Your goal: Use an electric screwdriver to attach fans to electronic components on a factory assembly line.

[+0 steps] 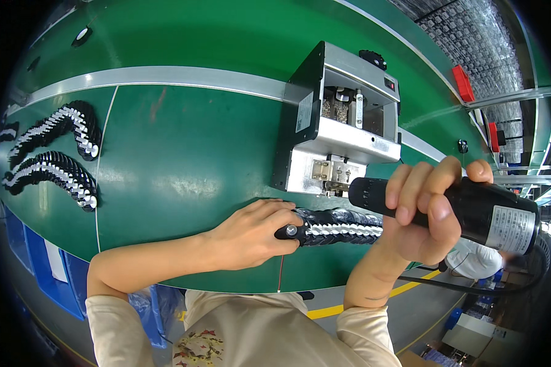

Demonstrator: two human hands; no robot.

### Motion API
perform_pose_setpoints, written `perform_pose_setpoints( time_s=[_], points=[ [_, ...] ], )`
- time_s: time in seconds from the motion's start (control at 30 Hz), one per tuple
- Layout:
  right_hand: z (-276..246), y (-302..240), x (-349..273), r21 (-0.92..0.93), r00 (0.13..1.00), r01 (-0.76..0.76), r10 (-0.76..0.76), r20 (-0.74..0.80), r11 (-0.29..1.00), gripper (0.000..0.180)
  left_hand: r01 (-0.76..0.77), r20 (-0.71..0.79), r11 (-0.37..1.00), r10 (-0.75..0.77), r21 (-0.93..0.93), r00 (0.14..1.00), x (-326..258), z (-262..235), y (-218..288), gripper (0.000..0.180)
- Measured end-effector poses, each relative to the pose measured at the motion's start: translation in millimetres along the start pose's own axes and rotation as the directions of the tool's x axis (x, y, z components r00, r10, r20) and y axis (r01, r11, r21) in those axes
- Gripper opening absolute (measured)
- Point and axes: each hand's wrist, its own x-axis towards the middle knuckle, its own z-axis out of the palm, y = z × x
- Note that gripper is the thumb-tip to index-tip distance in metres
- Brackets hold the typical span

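Note:
My right hand [423, 205] is wrapped round a black electric screwdriver [487, 211] with a white label and a cable. Its nose points left, just in front of the screw feeder [355, 144], a grey metal box with a window and small metal blocks on its front. The screwdriver's tip is hard to make out against the feeder. My left hand [257, 235] grips the left end of a row of black round parts [343, 227] with white middles, lying on the green table. My right wrist hides the far end of that row.
Two curved rows of similar black-and-white parts [49, 174] lie at the left of the table [183, 153]. Behind a metal rail [183, 74] runs a green belt [196, 37] with a few small black parts. Blue bins [49, 263] stand below left; red trays [463, 84] are at the right.

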Motion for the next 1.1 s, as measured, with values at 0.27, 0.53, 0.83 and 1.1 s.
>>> perform_pose_setpoints(
  time_s=[0.27,0.53,0.83,1.1],
  points=[
    [10,8,1,-0.114,0.99,-0.132,0.125,-0.064,0.985,0.041,0.009,0.008,1.0,-0.009,0.0,1.0,0,0,2,0.023],
    [1,-4,-29,0.06,0.995,-0.089,0.087,0.04,0.994,0.041,-0.005,-0.016,1.0,0.005,0.031,1.0,-3,1,1,0.023],
    [9,-11,-72,0.102,0.973,-0.225,0.23,-0.035,0.969,0.042,-0.007,-0.039,0.999,0.008,0.035,0.999,-3,1,0,0.02],
    [15,-9,-79,-0.011,0.979,-0.19,0.19,0.075,0.982,0.042,-0.005,-0.061,1.0,0.004,-0.01,0.998,-5,3,0,0.017]
  ],
)
